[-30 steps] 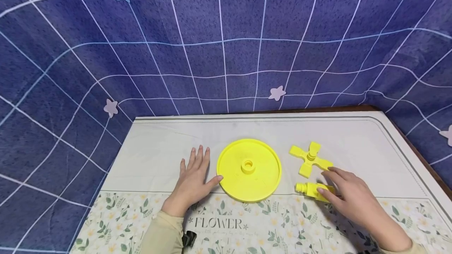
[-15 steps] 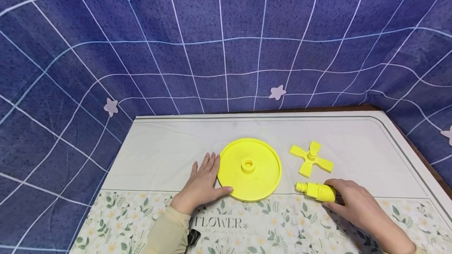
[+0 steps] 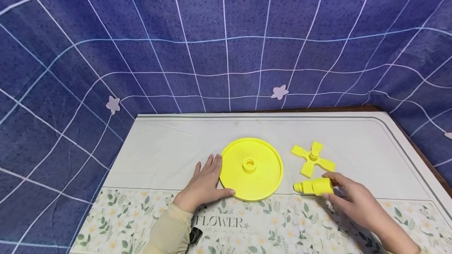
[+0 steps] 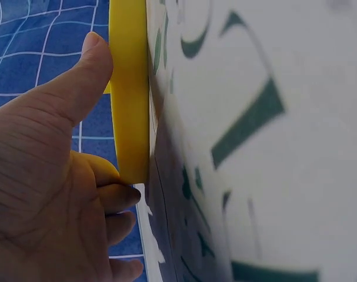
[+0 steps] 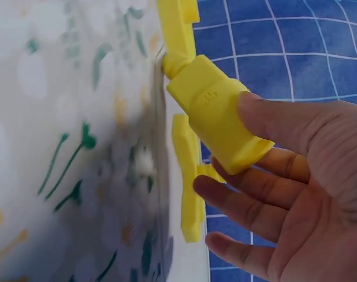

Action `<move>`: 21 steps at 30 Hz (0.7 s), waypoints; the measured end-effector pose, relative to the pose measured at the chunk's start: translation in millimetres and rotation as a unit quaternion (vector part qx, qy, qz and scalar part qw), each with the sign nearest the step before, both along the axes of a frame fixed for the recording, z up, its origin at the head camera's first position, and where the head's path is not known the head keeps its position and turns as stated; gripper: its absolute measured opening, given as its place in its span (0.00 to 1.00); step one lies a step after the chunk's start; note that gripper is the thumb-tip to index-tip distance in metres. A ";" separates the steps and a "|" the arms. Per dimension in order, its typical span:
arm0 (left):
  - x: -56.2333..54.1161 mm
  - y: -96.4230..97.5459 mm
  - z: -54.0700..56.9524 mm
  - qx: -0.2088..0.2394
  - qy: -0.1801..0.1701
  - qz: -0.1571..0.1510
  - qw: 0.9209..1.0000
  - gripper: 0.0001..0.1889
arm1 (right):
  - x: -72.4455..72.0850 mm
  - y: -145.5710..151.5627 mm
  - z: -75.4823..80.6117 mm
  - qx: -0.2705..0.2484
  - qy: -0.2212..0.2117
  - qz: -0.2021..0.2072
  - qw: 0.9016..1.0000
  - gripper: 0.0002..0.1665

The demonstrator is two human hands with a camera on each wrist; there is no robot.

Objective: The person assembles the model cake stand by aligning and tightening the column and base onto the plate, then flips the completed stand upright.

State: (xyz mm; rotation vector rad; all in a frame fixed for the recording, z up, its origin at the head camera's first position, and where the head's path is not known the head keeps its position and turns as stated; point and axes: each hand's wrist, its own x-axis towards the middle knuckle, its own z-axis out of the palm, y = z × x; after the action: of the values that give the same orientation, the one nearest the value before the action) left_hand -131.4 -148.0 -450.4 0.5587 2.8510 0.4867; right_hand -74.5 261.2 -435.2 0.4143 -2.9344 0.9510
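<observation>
A round yellow disc (image 3: 261, 183) with a raised rim and a threaded socket at its centre lies on the table. My left hand (image 3: 203, 187) rests against its left edge, fingers fairly straight along the rim and thumb touching the lower left edge. To the right, my right hand (image 3: 353, 197) pinches the wide end of a yellow stepped post (image 3: 314, 186) between thumb and fingers. The post's narrow end points left and looks tilted down near the table in the right wrist view. Just behind it lies a yellow four-armed cross (image 3: 313, 160) with a threaded stud sticking up.
The table has a white cloth (image 3: 169, 140) with a floral front band (image 3: 130, 222) and the printed word FLOWER. A blue grid-patterned curtain (image 3: 197, 58) stands behind and at both sides. The table's dark right edge (image 3: 420, 156) runs beside the curtain.
My left hand has moved right against the disc's rim. My right hand has shifted along to the post's wide end, and the post has turned and risen slightly at that end.
</observation>
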 end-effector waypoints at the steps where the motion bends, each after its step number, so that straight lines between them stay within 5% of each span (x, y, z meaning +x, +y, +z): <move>1: 0.2 0.2 0.3 0.000 0.000 0.000 1.000 0.60 | -0.4 -1.4 1.3 -0.005 0.018 0.001 1.000 0.28; 9: -1.6 1.8 0.9 -0.003 -0.014 0.005 1.000 0.62 | -12.4 -20.9 11.2 -0.069 0.094 -0.012 0.993 0.27; 21: -1.3 5.3 4.3 0.015 -0.028 0.009 0.999 0.62 | -54.4 -81.1 26.1 -0.191 0.100 0.024 0.976 0.28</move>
State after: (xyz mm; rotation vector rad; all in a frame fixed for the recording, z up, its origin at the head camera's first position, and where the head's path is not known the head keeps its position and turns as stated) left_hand -132.8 -142.7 -446.1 0.5153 2.8027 0.5400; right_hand -128.9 180.1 -409.1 0.5255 -2.4946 1.3553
